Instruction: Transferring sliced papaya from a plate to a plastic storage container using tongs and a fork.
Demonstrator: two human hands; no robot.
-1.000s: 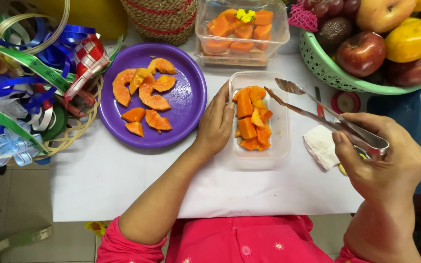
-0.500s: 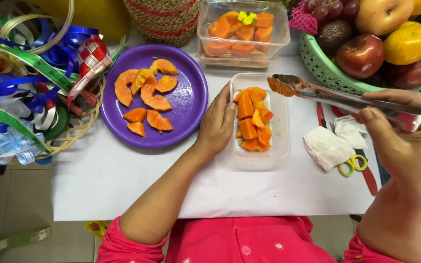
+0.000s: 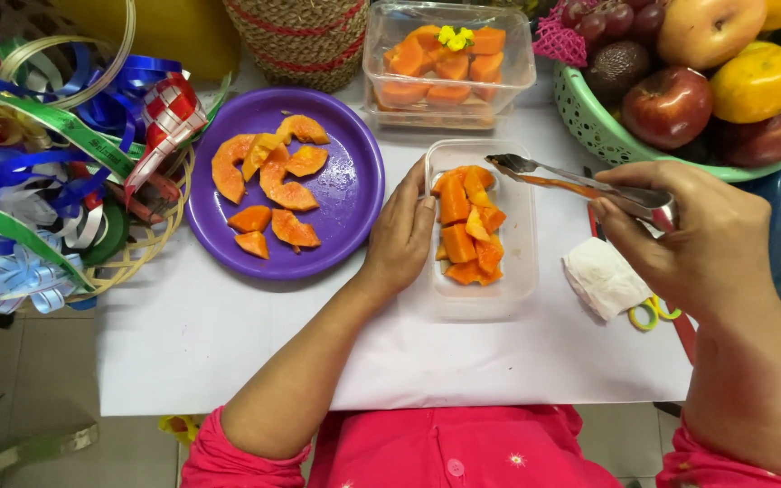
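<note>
Steadying the clear tub (image 3: 485, 303) of papaya slices (image 3: 465, 226) near the table's (image 3: 228, 343) right edge, the left hand (image 3: 401, 237) is pressed flat against its side, while tongs (image 3: 580, 185), tips seemingly closed and empty, are pinched in the right hand (image 3: 698, 237) and best lowered gently.

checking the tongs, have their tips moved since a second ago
Yes. The metal tongs in the right hand have swung left: their tips, earlier beside the clear tray, now sit over its papaya pieces.

Scissors (image 3: 651, 312) — half under napkin (image 3: 603, 276).
</note>
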